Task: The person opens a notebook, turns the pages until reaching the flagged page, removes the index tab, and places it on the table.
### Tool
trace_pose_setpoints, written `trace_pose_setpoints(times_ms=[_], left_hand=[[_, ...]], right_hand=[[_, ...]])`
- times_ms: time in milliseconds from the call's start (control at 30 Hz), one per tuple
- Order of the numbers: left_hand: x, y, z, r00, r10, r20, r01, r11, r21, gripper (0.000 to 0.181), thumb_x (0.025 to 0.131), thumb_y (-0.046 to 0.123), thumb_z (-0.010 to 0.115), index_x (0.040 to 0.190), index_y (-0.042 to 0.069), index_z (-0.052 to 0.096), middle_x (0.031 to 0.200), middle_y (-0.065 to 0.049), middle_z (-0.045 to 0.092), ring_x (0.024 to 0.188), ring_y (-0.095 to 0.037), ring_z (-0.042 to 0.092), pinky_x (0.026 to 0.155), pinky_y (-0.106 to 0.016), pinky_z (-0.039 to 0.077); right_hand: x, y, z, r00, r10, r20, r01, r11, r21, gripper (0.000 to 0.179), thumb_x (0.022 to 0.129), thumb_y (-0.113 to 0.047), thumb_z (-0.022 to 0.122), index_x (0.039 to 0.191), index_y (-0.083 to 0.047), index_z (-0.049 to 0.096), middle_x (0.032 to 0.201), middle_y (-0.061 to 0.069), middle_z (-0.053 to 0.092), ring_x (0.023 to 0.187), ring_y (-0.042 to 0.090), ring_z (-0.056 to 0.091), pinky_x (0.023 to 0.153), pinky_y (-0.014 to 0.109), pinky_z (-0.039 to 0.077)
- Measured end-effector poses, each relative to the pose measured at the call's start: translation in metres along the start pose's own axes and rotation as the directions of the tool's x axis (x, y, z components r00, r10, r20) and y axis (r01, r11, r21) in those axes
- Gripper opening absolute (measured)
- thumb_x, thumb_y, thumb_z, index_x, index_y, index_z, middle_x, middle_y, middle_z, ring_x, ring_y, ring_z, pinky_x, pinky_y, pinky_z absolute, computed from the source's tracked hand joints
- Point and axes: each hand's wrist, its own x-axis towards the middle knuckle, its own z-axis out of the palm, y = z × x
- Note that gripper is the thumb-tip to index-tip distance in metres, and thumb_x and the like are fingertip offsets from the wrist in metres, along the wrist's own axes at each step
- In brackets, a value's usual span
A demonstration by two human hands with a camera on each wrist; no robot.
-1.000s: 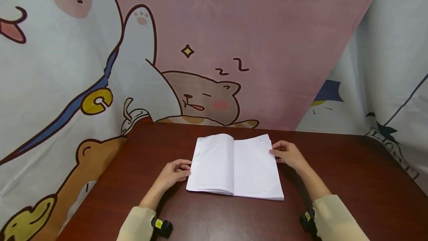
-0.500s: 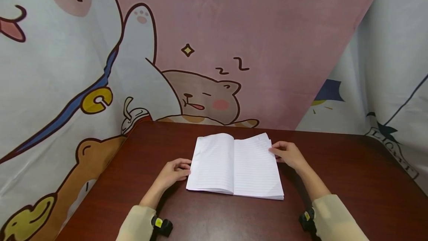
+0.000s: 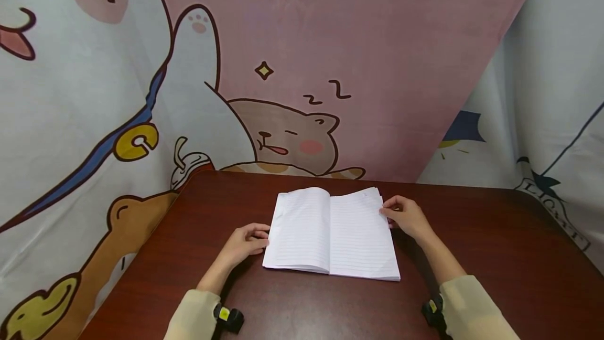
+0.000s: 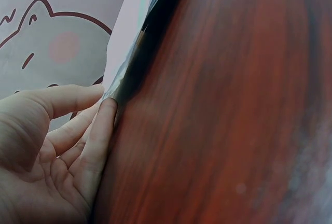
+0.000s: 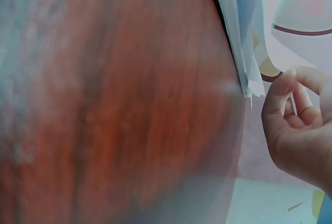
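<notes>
An open notebook (image 3: pixel 302 235) with white lined pages lies on the brown table. My left hand (image 3: pixel 245 245) holds its left edge, with the thumb (image 4: pixel 78 98) over the paper and a fingertip (image 4: pixel 108 107) at the edge in the left wrist view. On the opposite side, my right hand (image 3: pixel 408 216) pinches the upper part of the right page (image 3: pixel 360 235) between thumb and index finger. The right wrist view shows that page (image 5: pixel 280 53) bent up and apart from the stack of sheets (image 5: pixel 241 32) below it. The other right fingers are curled behind.
The dark wood table (image 3: pixel 321 308) extends around the notebook to both sides. A cartoon-printed cloth (image 3: pixel 377 67) hangs behind and along the sides. Black wrist cameras (image 3: pixel 231 320) are strapped near the pale sleeves (image 3: pixel 193 316).
The right hand's fingers shift slightly at the page edge, with the index finger bending more. The left hand and the notebook stay almost in place.
</notes>
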Motion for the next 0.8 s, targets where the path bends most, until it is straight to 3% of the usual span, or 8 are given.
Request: trace_pose_setpoints(times_ms=[200, 400, 567, 800], left_hand=[[-0.0006, 0.0010, 0.0006, 1.000, -0.004, -0.007, 0.004, 1.000, 0.009, 0.037, 0.090, 0.007, 0.071, 0.125, -0.003, 0.063, 0.106, -0.017, 0.067, 0.083, -0.014, 0.064, 0.076, -0.034, 0.060], [-0.0015, 0.0017, 0.0014, 1.000, -0.012, -0.020, 0.012, 1.000, 0.011, 0.038, 0.089, 0.007, 0.072, 0.125, -0.003, 0.063, 0.106, -0.017, 0.067, 0.083, -0.014, 0.064, 0.075, -0.035, 0.060], [-0.0016, 0.0009, 0.0014, 1.000, -0.015, -0.024, 0.015, 1.000, 0.010, 0.038, 0.089, 0.008, 0.072, 0.125, -0.002, 0.063, 0.106, -0.017, 0.067, 0.082, -0.014, 0.063, 0.075, -0.035, 0.061], [-0.0023, 0.0018, 0.0010, 1.000, -0.007, -0.011, 0.007, 1.000, 0.003, 0.038, 0.090, 0.008, 0.071, 0.125, -0.003, 0.063, 0.106, -0.018, 0.067, 0.083, -0.013, 0.064, 0.076, -0.035, 0.060]], right_hand=[[-0.0011, -0.0019, -0.0001, 0.999, -0.020, -0.046, 0.016, 0.997, -0.069, 0.025, 0.096, -0.019, 0.067, 0.106, 0.003, 0.067, 0.099, 0.018, 0.067, 0.080, 0.021, 0.060, 0.069, 0.030, 0.054], [-0.0031, -0.0057, -0.0005, 0.996, 0.010, -0.088, -0.018, 0.996, -0.087, 0.026, 0.096, -0.023, 0.067, 0.107, 0.001, 0.068, 0.098, 0.017, 0.067, 0.076, 0.019, 0.055, 0.064, 0.027, 0.047], [-0.0046, -0.0075, 0.0014, 0.997, 0.014, -0.070, -0.015, 1.000, -0.016, 0.027, 0.096, -0.020, 0.067, 0.109, 0.004, 0.066, 0.108, 0.023, 0.067, 0.081, 0.018, 0.065, 0.073, 0.032, 0.060], [-0.0060, -0.0082, 0.0024, 1.000, 0.009, -0.021, -0.007, 0.997, 0.070, 0.030, 0.098, -0.019, 0.064, 0.117, 0.003, 0.061, 0.112, 0.018, 0.066, 0.086, 0.010, 0.062, 0.079, 0.034, 0.061]])
